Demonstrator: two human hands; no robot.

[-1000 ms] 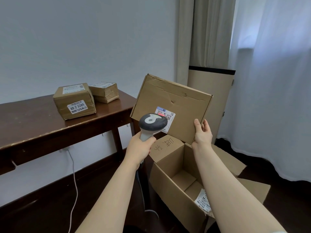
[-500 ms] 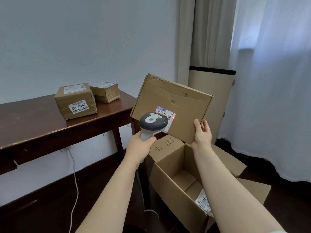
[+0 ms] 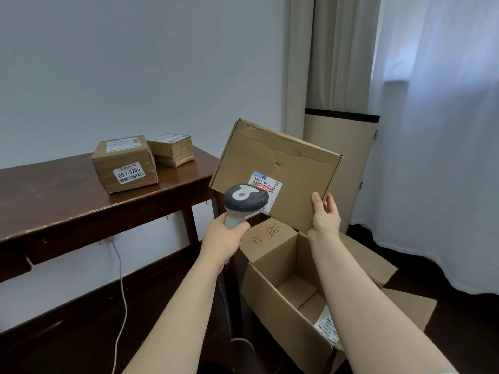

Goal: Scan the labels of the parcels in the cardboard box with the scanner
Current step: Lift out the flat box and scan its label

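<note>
Scanning step in hand. My left hand (image 3: 225, 238) grips the scanner (image 3: 244, 199) by its handle, fingers wrapped round it, head aimed at the label (image 3: 266, 186) on the parcel (image 3: 275, 163). A red line lies across the barcode. My right hand (image 3: 324, 217) pinches the parcel's near right corner and holds it tilted above the open box (image 3: 275, 300), right of the table (image 3: 67, 201). Another labelled packet (image 3: 328, 326) lies low in the box, near right. Judgement: the next move calls for parking this parcel on the table by the pair (image 3: 124, 163) there, then lifting the packet out.
</note>
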